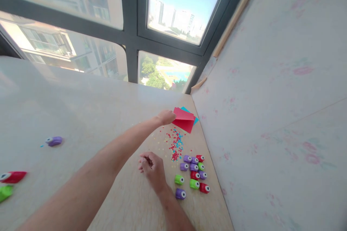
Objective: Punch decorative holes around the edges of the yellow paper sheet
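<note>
Here eleven punches (pixel 193 173) cluster by the right hand (pixel 151 168); three lie apart.

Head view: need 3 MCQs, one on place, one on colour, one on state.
1. Where does the red paper lie?
A. far corner of the table, by the wall
B. at the left edge
C. on the floor

2. The lone punch out on the left is:
A. yellow
B. purple
C. black

3. The left hand is:
A. flat on bare table
B. touching the red paper
C. holding a punch

Key: 1 A, it lies where table meets wall; 2 B, its body is purple; 3 B, the fingers meet the paper's edge.
</note>
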`<state>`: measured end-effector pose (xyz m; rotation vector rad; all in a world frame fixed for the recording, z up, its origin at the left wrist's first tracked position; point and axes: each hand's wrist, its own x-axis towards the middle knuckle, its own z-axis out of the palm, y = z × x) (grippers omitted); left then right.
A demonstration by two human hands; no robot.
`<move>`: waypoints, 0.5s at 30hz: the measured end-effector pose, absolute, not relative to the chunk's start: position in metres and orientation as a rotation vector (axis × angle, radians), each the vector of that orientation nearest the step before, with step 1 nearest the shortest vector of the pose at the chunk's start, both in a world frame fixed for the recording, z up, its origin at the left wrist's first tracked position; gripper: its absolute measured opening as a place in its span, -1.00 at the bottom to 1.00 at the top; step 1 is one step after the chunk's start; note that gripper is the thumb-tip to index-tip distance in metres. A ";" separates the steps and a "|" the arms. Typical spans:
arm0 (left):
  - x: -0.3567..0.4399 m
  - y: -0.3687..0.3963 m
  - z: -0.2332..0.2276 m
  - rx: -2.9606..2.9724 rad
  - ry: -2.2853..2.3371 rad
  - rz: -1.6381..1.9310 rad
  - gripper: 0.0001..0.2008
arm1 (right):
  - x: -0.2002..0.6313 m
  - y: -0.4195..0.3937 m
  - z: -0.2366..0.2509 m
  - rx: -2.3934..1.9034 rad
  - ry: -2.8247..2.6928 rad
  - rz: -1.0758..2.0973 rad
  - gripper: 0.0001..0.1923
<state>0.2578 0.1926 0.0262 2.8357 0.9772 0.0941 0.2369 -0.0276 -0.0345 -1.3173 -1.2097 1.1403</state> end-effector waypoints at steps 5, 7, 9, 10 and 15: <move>0.234 0.180 0.047 2.735 1.084 0.382 -0.71 | 0.237 -0.028 -0.035 -1.313 -1.185 1.170 -0.84; 0.223 0.170 0.054 2.626 1.124 0.525 -0.74 | 0.236 -0.028 -0.035 -1.303 -1.178 1.172 -0.85; 0.210 0.153 0.057 2.296 1.142 0.759 -0.79 | 0.236 -0.028 -0.035 -1.293 -1.150 1.183 -0.85; 0.203 0.142 0.057 2.015 1.127 0.895 -0.80 | 0.236 -0.027 -0.034 -1.282 -1.124 1.191 -0.83; 0.158 0.066 0.039 1.226 1.018 1.147 -0.65 | 0.239 -0.027 -0.029 -1.163 -0.958 1.224 -0.66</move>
